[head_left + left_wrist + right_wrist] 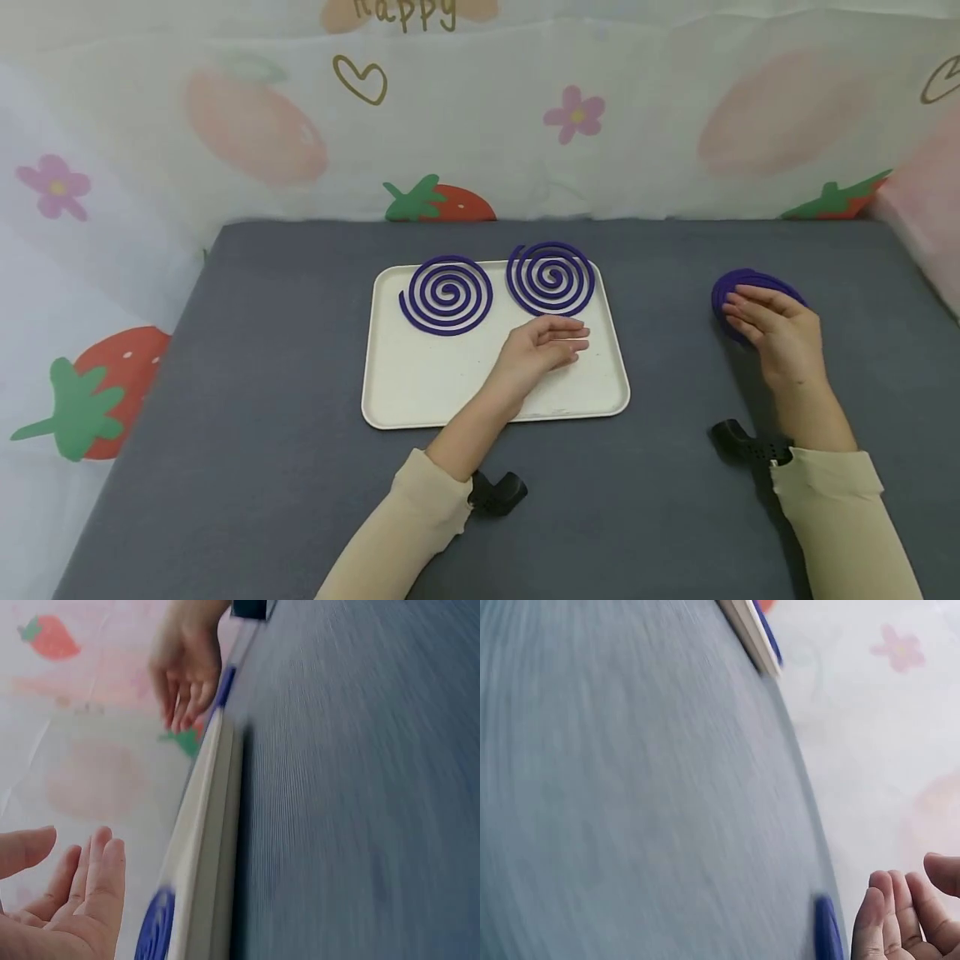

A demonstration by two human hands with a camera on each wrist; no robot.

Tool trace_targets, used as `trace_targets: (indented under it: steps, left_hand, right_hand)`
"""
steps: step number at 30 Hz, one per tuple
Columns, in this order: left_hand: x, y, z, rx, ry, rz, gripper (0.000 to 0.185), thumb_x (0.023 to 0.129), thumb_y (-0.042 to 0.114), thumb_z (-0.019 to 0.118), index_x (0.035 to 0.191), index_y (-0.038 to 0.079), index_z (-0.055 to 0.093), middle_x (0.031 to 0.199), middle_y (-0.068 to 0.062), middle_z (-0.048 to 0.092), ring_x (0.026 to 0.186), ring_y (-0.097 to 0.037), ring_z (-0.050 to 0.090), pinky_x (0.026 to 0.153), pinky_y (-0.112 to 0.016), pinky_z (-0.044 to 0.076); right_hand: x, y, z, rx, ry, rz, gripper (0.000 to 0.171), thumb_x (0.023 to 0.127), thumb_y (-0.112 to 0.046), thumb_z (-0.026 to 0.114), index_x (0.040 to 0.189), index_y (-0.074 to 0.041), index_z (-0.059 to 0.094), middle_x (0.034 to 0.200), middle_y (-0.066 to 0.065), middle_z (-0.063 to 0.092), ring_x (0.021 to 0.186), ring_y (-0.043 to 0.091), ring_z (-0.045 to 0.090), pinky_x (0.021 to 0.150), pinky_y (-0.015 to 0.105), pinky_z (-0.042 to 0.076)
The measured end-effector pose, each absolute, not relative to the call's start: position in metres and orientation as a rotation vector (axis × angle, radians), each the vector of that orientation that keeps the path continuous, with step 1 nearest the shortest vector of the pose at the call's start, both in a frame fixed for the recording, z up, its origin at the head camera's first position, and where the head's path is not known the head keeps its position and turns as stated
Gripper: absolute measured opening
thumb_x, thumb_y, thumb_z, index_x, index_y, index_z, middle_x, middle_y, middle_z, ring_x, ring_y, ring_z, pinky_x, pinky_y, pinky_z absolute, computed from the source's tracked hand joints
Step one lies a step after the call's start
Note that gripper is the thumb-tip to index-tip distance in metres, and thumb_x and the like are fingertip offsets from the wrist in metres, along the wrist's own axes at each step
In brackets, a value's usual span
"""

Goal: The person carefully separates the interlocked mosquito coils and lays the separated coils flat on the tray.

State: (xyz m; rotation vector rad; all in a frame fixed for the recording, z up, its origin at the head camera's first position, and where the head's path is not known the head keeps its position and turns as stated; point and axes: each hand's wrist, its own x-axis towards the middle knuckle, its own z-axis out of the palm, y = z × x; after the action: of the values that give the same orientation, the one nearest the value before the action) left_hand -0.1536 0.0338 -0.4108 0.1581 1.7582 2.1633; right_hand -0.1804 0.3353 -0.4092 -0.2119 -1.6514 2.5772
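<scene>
Two dark purple spiral coils, which look like mosquito coils, are at the white tray (427, 383). The left coil (447, 293) lies on the tray, and the right coil (551, 279) reaches past its far rim. Over the tray's right half, just in front of that coil, my left hand (536, 354) hovers with relaxed fingers and holds nothing. My right hand (780, 333) is over a stack of purple coils (723, 292) on the right of the table, partly covering it. In the right wrist view the fingers (900, 915) appear loosely extended beside the stack (827, 930), not closed around it.
A grey cloth (262, 350) covers the table. Behind it hangs a white curtain (480, 108) printed with strawberries, flowers and hearts. A pink surface (926, 200) borders the right side. Each wrist carries a black camera mount (498, 493).
</scene>
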Motion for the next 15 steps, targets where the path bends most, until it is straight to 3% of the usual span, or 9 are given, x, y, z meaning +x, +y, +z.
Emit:
trace_targets:
  steps: [7,15]
  left_hand:
    - [-0.15,0.084,-0.405,0.178,1.68,2.108,0.027,0.094,0.002,0.054,0.119,-0.009,0.056,0.118,-0.022,0.061,0.105,-0.025,0.062,0.087,-0.028,0.051]
    - [-0.156,0.133,-0.41,0.123,1.678,2.106,0.025,0.094,0.002,0.055,0.117,-0.009,0.057,0.114,-0.02,0.064,0.101,-0.02,0.064,0.082,-0.024,0.052]
  right_hand:
    - [-0.177,0.366,-0.409,-0.197,-1.599,2.593,0.014,0.086,0.011,0.06,0.094,0.005,0.07,0.084,0.012,0.07,0.075,0.019,0.069,0.067,0.025,0.056]
    - [-0.173,0.389,-0.408,-0.217,-1.596,2.591,0.015,0.086,0.012,0.058,0.092,0.005,0.07,0.083,0.011,0.07,0.075,0.018,0.069,0.066,0.024,0.056]
